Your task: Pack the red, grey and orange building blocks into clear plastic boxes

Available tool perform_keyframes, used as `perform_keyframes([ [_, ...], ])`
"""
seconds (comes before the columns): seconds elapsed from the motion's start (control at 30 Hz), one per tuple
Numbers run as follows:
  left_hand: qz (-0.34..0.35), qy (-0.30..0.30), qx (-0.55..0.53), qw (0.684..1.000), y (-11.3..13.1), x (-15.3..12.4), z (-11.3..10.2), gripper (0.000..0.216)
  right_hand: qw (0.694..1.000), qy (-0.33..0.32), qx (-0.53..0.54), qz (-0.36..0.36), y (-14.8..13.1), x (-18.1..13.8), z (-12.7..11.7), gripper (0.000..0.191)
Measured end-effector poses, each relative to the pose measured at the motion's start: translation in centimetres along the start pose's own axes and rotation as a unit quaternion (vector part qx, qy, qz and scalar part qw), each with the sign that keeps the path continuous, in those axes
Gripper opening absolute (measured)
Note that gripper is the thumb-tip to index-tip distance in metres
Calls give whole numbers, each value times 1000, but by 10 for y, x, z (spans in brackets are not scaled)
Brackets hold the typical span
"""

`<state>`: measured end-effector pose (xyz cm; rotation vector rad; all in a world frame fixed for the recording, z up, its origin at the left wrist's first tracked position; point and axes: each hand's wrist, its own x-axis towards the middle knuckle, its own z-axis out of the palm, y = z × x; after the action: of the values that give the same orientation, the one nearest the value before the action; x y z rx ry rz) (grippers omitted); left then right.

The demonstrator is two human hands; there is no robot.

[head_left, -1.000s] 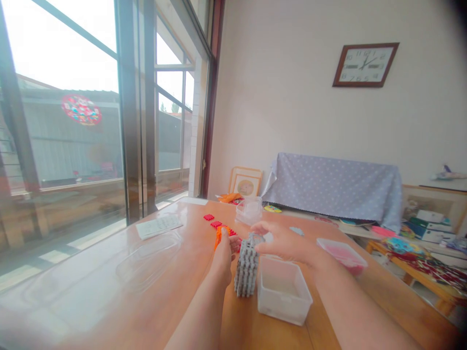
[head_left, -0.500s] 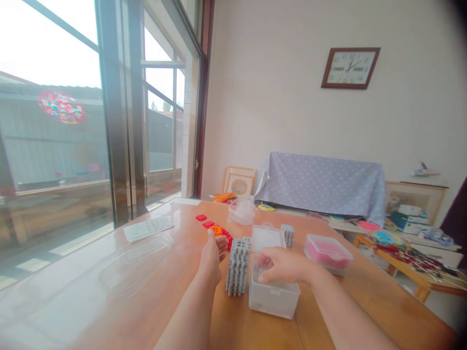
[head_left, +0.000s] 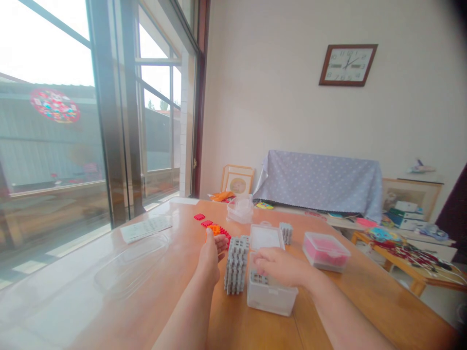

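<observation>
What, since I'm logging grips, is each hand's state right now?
Left hand: open beside the gray stack, holding nothing visible.
Right hand: curled over the plastic box; whether it grips the gray piece there cannot be told.

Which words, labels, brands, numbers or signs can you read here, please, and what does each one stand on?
"10", "11", "12", "1", "2": on the wall clock; its other numerals are fainter.
Pale sheet: marks too small and blurred to read.
Round red sticker: too blurred to read.
Gray stack and open plastic box: no readable text.
I can make out no words or brands.
</observation>
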<state>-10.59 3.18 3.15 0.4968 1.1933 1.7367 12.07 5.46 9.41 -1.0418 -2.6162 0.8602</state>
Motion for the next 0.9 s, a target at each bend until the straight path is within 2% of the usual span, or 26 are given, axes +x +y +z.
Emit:
perform_keyframes([
  [0.1,2,-2,1,1000,-1,2,-1,82,999,-31,17,4,-1,0,4,27],
  [0.33,5,-6,3,1000,-2,2,-1,82,999,18,-35,-35,6,0,13,35],
  [0.9,10,-3,9,1000,-5,7,-1,82,997,53,-46,-28,-5,-10,11,36],
])
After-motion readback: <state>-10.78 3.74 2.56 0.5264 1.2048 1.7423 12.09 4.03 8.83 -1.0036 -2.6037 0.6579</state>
